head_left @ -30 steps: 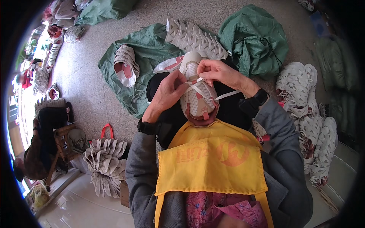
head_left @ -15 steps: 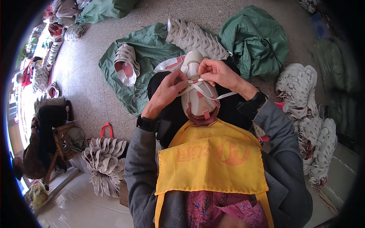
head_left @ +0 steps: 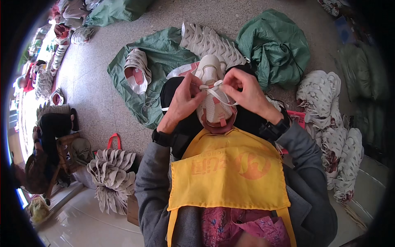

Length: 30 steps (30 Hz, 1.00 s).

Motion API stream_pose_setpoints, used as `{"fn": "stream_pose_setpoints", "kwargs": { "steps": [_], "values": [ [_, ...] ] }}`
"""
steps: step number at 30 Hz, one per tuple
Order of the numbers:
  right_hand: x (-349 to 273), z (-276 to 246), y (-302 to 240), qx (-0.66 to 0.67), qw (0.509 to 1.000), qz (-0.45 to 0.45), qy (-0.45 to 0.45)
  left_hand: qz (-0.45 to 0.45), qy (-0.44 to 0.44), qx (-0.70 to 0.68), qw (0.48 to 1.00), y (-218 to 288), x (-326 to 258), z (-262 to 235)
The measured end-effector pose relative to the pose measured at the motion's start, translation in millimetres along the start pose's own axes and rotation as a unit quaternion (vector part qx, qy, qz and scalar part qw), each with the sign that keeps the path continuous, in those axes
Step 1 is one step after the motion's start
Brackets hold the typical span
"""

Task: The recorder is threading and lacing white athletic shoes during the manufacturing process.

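Observation:
A beige and white shoe upper (head_left: pixel 213 110) with pink-red lining rests on my lap, its toe pointing away from me. White shoelace (head_left: pixel 217 97) crosses its front below the toe, with loops at both sides. My left hand (head_left: pixel 181 103) pinches the lace at the left edge of the upper, thumb and forefinger together. On the other side, my right hand (head_left: pixel 250 94) has its fingers closed on the lace near the right loop. The fingers partly cover the lace ends. A yellow apron (head_left: pixel 230 177) covers my lap just below the heel.
Beyond my knees, a row of nested uppers (head_left: pixel 210 43) and another small stack (head_left: pixel 138 72) lie on green sheeting (head_left: pixel 119 78). A green sack (head_left: pixel 273 49) stands at the far right. Laced uppers (head_left: pixel 319 94) are piled at right, beside a pink basket (head_left: pixel 297 118). More pieces (head_left: pixel 111 173) sit at left.
The lace between my hands has gone from a straight stretch to loops at both sides. My right hand has shifted slightly right and nearer me, its wrist turning.

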State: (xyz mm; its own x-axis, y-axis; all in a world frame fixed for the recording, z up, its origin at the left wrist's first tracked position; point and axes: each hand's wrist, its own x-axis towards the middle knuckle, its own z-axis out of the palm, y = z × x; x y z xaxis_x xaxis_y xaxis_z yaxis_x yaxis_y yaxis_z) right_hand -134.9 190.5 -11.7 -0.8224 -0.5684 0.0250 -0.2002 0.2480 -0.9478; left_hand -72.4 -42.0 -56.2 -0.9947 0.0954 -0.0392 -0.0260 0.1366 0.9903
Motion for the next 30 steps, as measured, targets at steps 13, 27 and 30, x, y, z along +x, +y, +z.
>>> {"fn": "stream_pose_setpoints", "kwargs": {
  "steps": [13,27,30],
  "values": [
    [-15.0,15.9,-14.2,-0.212,0.972,-0.098,-0.01,0.055,0.112,0.105,0.987,18.8,-10.1,21.5],
    [1.0,-0.2,-21.6,-0.197,0.975,-0.059,-0.087,0.056,0.142,0.138,0.979,29.0,-13.2,28.0],
    [0.8,-12.9,-31.8,-0.139,0.982,0.012,-0.128,0.056,0.139,0.136,0.979,27.8,-13.8,28.2]
  ]
}}
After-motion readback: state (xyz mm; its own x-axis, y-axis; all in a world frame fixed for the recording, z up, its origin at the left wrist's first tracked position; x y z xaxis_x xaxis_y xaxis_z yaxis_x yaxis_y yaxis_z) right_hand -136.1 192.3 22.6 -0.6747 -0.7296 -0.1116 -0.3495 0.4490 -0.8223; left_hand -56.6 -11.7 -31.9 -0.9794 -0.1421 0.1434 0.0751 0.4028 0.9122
